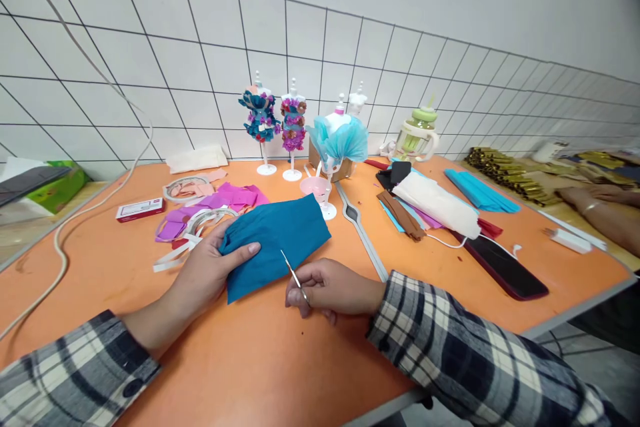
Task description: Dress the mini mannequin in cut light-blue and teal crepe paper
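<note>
My left hand (pixel 207 271) grips the left edge of a folded piece of teal crepe paper (pixel 280 237), thumb on top, on the orange table (pixel 240 360). My right hand (pixel 333 288) is closed around small metal scissors (pixel 293 276), whose blades point up-left onto the paper's lower edge. Both arms wear plaid sleeves.
Behind the paper lie purple paper scraps (pixel 220 203), white tape strips (pixel 193 230) and a red-white box (pixel 140 209). Small mannequins with paper dresses (pixel 261 117) stand at the back wall. Folded papers (pixel 435 203), a phone (pixel 503 267) and another person's arm (pixel 603 210) are at right.
</note>
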### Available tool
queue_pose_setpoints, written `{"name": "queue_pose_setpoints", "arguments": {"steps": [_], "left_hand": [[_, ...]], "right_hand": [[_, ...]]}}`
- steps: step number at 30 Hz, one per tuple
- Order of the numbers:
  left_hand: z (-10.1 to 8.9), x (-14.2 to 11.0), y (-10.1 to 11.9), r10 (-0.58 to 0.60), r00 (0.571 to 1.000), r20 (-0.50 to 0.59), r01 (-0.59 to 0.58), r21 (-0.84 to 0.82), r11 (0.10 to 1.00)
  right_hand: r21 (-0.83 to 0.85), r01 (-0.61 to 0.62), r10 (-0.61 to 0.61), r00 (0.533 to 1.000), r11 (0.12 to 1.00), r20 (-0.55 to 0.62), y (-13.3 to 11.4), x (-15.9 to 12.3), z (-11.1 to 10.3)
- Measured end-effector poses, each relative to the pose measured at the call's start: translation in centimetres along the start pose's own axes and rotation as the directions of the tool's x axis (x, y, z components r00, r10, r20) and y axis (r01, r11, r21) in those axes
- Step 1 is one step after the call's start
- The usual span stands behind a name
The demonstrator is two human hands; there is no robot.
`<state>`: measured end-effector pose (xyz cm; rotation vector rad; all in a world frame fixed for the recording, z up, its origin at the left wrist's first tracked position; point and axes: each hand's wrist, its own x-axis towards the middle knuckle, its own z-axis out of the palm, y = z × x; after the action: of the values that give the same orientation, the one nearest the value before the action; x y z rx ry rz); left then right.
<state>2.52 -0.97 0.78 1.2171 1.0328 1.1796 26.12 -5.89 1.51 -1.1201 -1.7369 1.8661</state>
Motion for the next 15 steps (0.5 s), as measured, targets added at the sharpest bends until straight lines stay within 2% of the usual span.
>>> {"name": "queue_pose_setpoints", "arguments": {"steps": [9, 15], "left_hand": [[0.33, 0.0, -0.23, 0.038, 0.999, -0.016, -0.037, 0.026, 0.999], [0.37, -0.23, -0.03, -0.079, 0.996, 0.026, 0.08, -0.032, 0.996]], "right_hand": [[-0.002, 0.022, -0.022, 0.998, 1.0, -0.051, 0.1, 0.06, 0.27], [-0.034, -0.011, 0.009, 0.998, 0.999, -0.059, 0.12, 0.13, 0.35]]}}
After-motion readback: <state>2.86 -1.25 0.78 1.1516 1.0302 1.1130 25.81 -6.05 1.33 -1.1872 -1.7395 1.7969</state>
